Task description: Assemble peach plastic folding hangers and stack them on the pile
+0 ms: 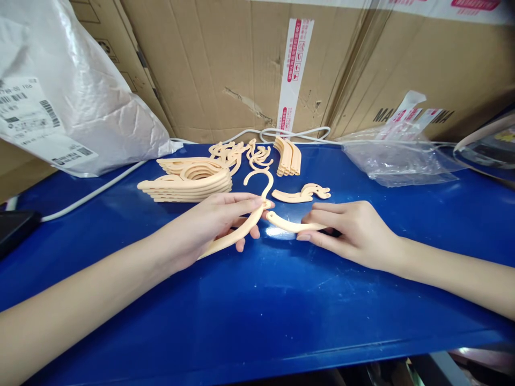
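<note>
My left hand (pixel 231 214) pinches a cream plastic hanger piece, an arm (pixel 237 234) joined to a curved hook (pixel 267 185) that points up. Closed round the outer end of a loose hanger arm (pixel 287 221) is my right hand (pixel 348 230). The holed inner end of that arm lies close to the hook's base; whether they touch, I cannot tell. Behind my left hand is a stack of folded hangers (pixel 189 185). Past my right hand lie a few curved hanger parts (pixel 300 194).
Loose hooks (pixel 258 155) and a row of hanger arms (pixel 287 155) sit at the back of the blue table (pixel 257 321). Cardboard boxes (pixel 225 64) stand behind. A grey parcel bag (pixel 80 107) is at left, a clear plastic bag (pixel 398 158) at right. White cable (pixel 100 190) crosses the left side.
</note>
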Action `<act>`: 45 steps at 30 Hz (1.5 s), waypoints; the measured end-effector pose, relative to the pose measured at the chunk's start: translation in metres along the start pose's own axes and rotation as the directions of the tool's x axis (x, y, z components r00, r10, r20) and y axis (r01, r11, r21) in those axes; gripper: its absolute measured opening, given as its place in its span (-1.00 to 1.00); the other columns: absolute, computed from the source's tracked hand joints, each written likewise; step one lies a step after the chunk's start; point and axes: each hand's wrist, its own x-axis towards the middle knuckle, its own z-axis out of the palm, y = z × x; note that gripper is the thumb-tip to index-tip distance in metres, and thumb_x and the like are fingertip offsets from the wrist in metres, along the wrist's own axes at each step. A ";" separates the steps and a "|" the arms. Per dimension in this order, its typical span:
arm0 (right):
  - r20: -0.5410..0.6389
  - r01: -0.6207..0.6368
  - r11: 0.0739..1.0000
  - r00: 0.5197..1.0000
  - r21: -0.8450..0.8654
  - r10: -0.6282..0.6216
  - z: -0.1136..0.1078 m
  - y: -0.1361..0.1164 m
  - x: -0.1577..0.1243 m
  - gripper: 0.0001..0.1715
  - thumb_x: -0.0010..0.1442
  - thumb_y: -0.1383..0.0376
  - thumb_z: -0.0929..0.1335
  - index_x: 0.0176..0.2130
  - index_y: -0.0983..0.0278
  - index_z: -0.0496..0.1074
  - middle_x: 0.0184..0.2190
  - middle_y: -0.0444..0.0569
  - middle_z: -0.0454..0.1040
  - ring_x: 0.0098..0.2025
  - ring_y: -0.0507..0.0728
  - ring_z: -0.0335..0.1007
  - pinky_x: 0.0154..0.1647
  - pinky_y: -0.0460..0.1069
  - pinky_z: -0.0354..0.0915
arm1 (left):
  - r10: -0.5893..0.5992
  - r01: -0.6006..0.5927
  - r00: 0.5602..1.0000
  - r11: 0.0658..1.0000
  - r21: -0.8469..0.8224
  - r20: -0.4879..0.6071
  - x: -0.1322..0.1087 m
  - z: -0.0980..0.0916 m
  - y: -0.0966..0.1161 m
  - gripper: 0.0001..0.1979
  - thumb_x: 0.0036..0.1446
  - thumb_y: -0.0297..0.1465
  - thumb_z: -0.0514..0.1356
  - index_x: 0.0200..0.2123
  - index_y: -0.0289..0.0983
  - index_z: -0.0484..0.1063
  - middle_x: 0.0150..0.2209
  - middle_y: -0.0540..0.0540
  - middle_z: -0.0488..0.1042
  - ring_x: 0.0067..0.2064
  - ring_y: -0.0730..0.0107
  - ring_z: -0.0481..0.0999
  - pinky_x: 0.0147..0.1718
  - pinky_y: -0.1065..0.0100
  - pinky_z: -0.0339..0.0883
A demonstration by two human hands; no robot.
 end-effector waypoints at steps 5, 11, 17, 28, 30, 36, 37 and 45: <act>-0.026 -0.020 1.000 0.999 -0.002 0.020 0.001 0.003 -0.001 -0.67 0.35 0.13 0.27 -0.27 0.26 0.51 -0.40 -0.10 0.55 -0.41 0.03 0.47 -0.45 -0.09 0.22 | -0.020 0.019 0.999 1.000 0.013 0.039 0.001 -0.003 0.000 -0.78 0.17 -0.24 0.26 -0.27 -0.28 0.57 -0.58 -0.05 0.50 -0.65 0.57 0.37 -0.68 0.57 0.27; -0.071 -0.035 0.996 0.997 -0.083 0.029 0.003 0.003 -0.002 -0.67 0.32 0.11 0.29 -0.25 0.26 0.53 -0.33 -0.05 0.56 -0.35 0.08 0.49 -0.38 -0.04 0.29 | -0.025 0.022 0.993 0.999 0.026 0.115 0.000 -0.008 0.000 -0.80 0.15 -0.25 0.29 -0.24 -0.24 0.59 -0.49 -0.05 0.53 -0.53 0.51 0.48 -0.65 0.59 0.34; -0.106 -0.025 0.986 0.994 -0.162 0.008 0.003 0.002 -0.002 -0.67 0.32 0.12 0.29 -0.28 0.27 0.52 -0.35 -0.04 0.56 -0.35 0.10 0.48 -0.40 -0.03 0.27 | -0.045 0.039 0.991 0.998 0.051 0.129 0.001 -0.008 0.000 -0.77 0.14 -0.23 0.30 -0.19 -0.23 0.56 -0.46 -0.05 0.53 -0.50 0.45 0.51 -0.65 0.55 0.38; -0.078 0.041 0.987 0.996 -0.153 -0.053 0.003 0.002 -0.005 -0.64 0.35 0.11 0.26 -0.24 0.25 0.54 -0.51 -0.14 0.45 -0.46 0.02 0.42 -0.47 -0.08 0.18 | -0.026 0.022 0.991 0.999 0.035 0.131 -0.002 -0.003 -0.002 -0.84 0.17 -0.29 0.27 -0.29 -0.28 0.51 -0.57 -0.04 0.52 -0.59 0.47 0.47 -0.63 0.52 0.42; -0.071 0.045 0.988 0.996 -0.147 -0.056 0.002 0.002 -0.005 -0.63 0.35 0.10 0.26 -0.24 0.25 0.55 -0.52 -0.14 0.45 -0.47 0.01 0.42 -0.48 -0.08 0.17 | -0.024 0.019 0.991 0.999 0.036 0.134 -0.002 -0.003 -0.002 -0.84 0.18 -0.29 0.27 -0.30 -0.29 0.51 -0.57 -0.04 0.52 -0.58 0.47 0.48 -0.63 0.53 0.42; -0.040 0.051 0.984 0.997 -0.170 -0.059 0.001 0.001 -0.005 -0.60 0.37 0.10 0.23 -0.24 0.24 0.55 -0.51 -0.13 0.49 -0.50 0.00 0.42 -0.52 -0.08 0.12 | -0.031 0.024 0.988 0.999 0.048 0.150 -0.002 -0.003 -0.001 -0.82 0.19 -0.28 0.26 -0.29 -0.30 0.50 -0.55 -0.06 0.55 -0.60 0.51 0.48 -0.62 0.57 0.41; -0.042 0.053 0.983 0.997 -0.175 -0.061 0.001 0.000 -0.005 -0.60 0.37 0.10 0.23 -0.25 0.24 0.55 -0.52 -0.14 0.49 -0.51 0.00 0.42 -0.53 -0.08 0.11 | -0.031 0.024 0.988 0.998 0.052 0.153 -0.001 -0.003 -0.001 -0.82 0.20 -0.28 0.25 -0.29 -0.30 0.50 -0.55 -0.07 0.55 -0.61 0.52 0.47 -0.63 0.58 0.41; -0.064 0.081 0.976 0.993 -0.203 -0.096 0.002 -0.001 -0.007 -0.58 0.38 0.11 0.22 -0.34 0.26 0.50 -0.59 -0.18 0.41 -0.56 -0.03 0.36 -0.55 -0.08 0.06 | -0.032 0.026 0.993 0.998 0.050 0.114 -0.001 0.000 0.001 -0.86 0.20 -0.35 0.24 -0.32 -0.33 0.48 -0.56 -0.02 0.51 -0.56 0.47 0.51 -0.63 0.56 0.44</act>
